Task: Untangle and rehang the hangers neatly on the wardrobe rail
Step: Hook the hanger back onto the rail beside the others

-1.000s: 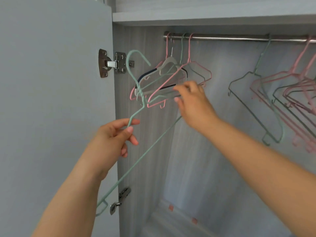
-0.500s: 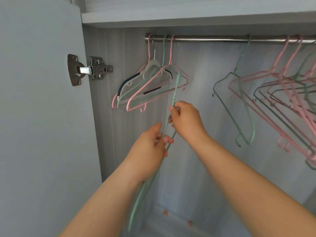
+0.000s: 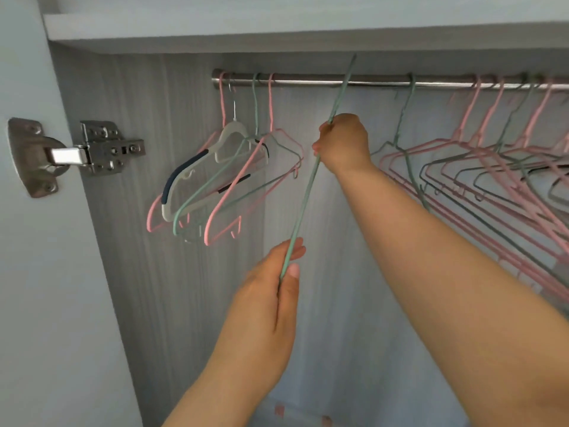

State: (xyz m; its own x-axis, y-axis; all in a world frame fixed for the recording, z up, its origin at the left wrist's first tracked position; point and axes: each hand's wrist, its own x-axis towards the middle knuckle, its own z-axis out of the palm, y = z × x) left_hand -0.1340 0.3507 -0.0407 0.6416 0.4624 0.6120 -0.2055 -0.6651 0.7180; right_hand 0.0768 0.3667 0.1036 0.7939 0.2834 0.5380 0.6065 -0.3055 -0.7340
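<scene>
Green hanger point(image 3: 303, 204) has gone up since the last frame, tip now crossing the rail point(image 3: 308, 79) top centre. I've got the right hand point(image 3: 345, 143) gripping it high, the left hand point(image 3: 271, 291) pinching it lower, mid-frame.

Open wardrobe, pale grey inside and out.
At far left the door point(image 3: 37, 272) stands swung open. Its silver hinge point(image 3: 77, 154) sits at middle left, one plate screwed to the door and its arm bridging over to the wood-grain side panel point(image 3: 147, 272). Across the top runs a flat shelf board point(image 3: 277, 29). Behind it all is the paler back panel point(image 3: 354, 334), and at the bottom edge, two small pinkish tabs point(image 3: 278, 409), near each other but apart.
</scene>
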